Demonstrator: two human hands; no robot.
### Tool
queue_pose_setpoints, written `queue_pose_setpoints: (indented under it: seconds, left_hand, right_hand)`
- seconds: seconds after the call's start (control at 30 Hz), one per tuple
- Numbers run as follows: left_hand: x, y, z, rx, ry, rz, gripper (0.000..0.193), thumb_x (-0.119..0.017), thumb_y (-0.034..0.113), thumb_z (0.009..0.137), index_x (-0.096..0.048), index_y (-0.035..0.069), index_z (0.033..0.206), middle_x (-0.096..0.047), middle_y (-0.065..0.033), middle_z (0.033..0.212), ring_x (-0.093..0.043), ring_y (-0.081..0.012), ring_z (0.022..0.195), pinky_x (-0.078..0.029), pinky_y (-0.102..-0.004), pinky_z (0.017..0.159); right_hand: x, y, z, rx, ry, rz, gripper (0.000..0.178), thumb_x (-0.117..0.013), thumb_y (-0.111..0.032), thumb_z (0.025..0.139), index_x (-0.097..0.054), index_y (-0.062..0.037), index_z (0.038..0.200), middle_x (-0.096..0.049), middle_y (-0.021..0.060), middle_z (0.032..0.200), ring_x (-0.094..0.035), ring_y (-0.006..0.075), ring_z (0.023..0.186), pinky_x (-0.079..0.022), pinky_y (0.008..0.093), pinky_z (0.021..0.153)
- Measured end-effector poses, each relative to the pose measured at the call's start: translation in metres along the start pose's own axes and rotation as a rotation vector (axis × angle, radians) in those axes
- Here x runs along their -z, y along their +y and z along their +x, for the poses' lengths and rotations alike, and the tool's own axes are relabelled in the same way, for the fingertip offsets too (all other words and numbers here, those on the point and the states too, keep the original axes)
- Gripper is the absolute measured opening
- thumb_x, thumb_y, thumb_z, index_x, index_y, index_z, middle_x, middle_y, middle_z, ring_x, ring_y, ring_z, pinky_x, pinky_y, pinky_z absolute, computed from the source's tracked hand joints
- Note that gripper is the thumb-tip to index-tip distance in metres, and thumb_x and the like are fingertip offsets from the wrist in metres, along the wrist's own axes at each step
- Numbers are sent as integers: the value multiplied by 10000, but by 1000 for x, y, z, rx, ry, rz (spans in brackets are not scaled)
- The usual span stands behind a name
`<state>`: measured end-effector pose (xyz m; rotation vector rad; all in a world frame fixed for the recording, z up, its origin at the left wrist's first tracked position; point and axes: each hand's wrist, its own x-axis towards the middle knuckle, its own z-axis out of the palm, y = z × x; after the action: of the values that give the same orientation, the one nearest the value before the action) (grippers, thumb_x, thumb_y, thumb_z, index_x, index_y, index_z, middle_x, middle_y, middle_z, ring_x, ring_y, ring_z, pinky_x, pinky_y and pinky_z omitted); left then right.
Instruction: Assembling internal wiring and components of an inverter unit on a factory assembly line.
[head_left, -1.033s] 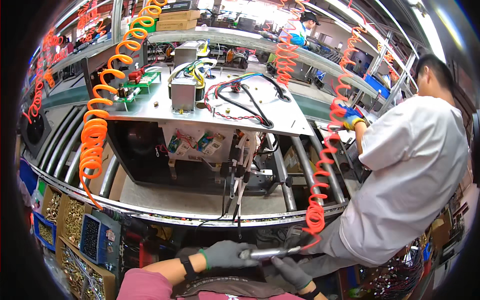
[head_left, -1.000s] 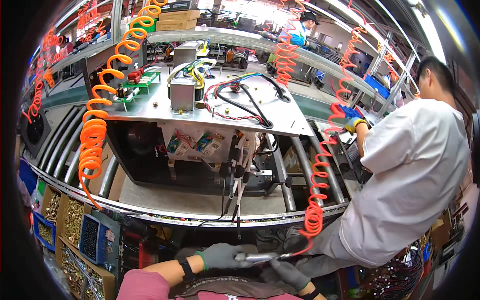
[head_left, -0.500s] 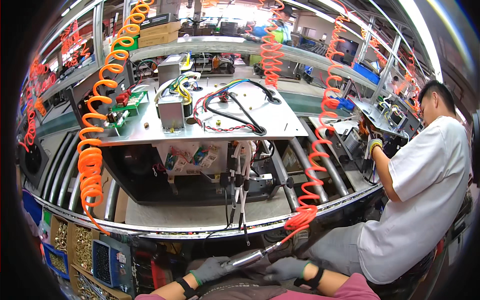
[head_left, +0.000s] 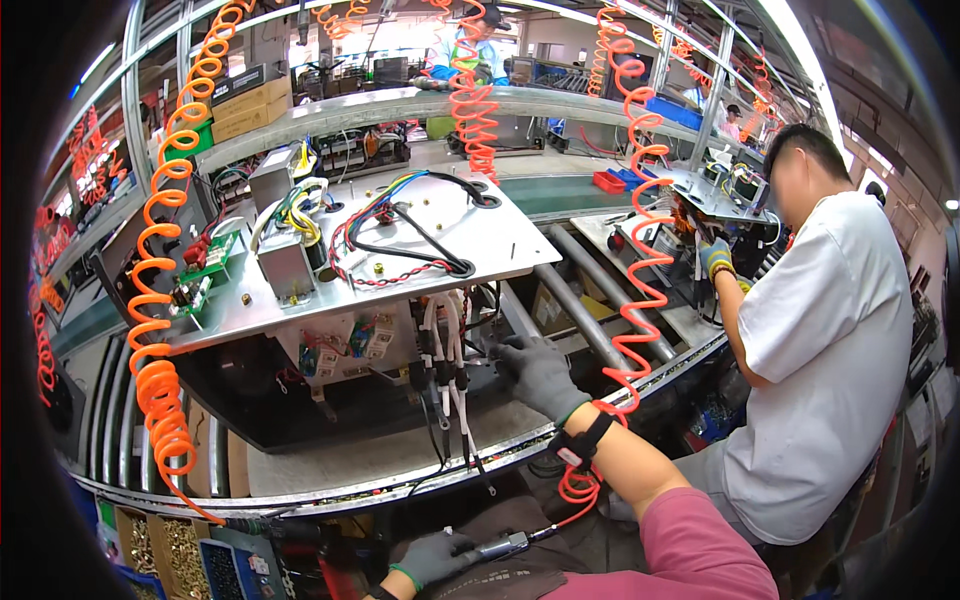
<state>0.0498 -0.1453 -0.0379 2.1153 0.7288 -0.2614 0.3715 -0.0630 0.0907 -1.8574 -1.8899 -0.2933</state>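
My left hand (head_left: 436,558), in a grey glove, is low at the bottom edge and closed on a silver air screwdriver (head_left: 503,546), whose red coiled hose runs up to the right. My gloved right hand (head_left: 545,380) reaches over the bench edge with its fingers stretched out, holding nothing I can see. Its fingertips are just right of a bundle of white and black cables (head_left: 450,365) hanging below a metal panel (head_left: 400,285). Whether they touch anything is unclear. The panel lies over a black chassis (head_left: 320,425) and bears a transformer (head_left: 288,268), green circuit boards (head_left: 205,262) and coloured wires.
Metal rollers (head_left: 590,305) run along both sides of the chassis. Orange coiled hoses (head_left: 160,400) hang from above at left and right. Bins of screws (head_left: 182,560) stand at lower left. A co-worker in a white shirt (head_left: 820,350) works on another unit at right.
My right hand has risen from my lap, forward to the chassis and its hanging cables. The left keeps hold of the air screwdriver. The view has turned, shifting the bench leftward.
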Motion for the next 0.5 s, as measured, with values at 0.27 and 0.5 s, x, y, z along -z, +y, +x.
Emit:
queue_pose_setpoints:
  seconds: [0.27,0.5]
  left_hand:
    - [65,57,-29,-111,365,-451,316,-695,309,887,-720,59,1078,-728,-102,983,-700,-175,886,-537,-289,810]
    - [76,72,-27,-135,550,-495,275,-723,202,866,-714,22,1074,-731,-96,1006,-685,-142,900,-531,-272,811]
  right_hand:
    - [0,3,1,26,-31,-16,242,-675,-237,802,-717,-200,1037,-658,40,1094,-590,289,1057,-450,437,905]
    - [0,6,32,-30,-146,181,210,-660,-351,832,-732,-198,958,-684,93,904,-654,325,862,-508,451,763]
